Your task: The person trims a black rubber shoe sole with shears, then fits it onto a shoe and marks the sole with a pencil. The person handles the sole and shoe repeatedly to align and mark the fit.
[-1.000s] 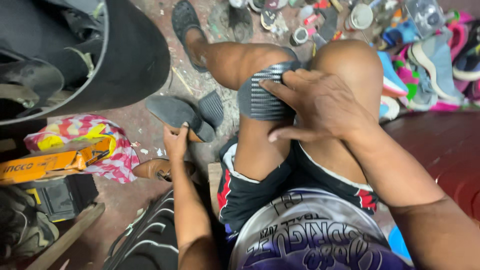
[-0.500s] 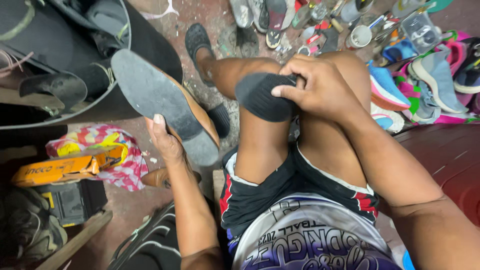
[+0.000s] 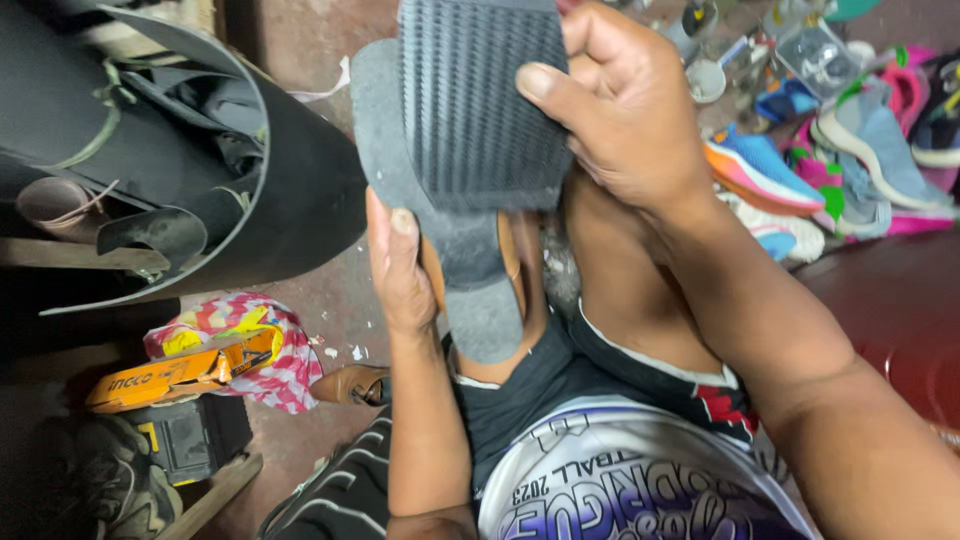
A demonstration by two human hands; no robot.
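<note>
Holding a shoe (image 3: pixel 440 250) sole-up over my lap, I am laying a ribbed rubber piece (image 3: pixel 485 100) against its heel end — not trimmed or fixed, only being matched. My left hand (image 3: pixel 400 260) is gripping the shoe's edge; my right hand (image 3: pixel 625 110) is pinching the piece, thumb on top, wrist bent inward.

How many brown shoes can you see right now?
2: one brown shoe sole-up in the left hand, under the ribbed rubber sheet; another brown shoe on the floor beside the patterned cloth. More may be hidden.
</note>
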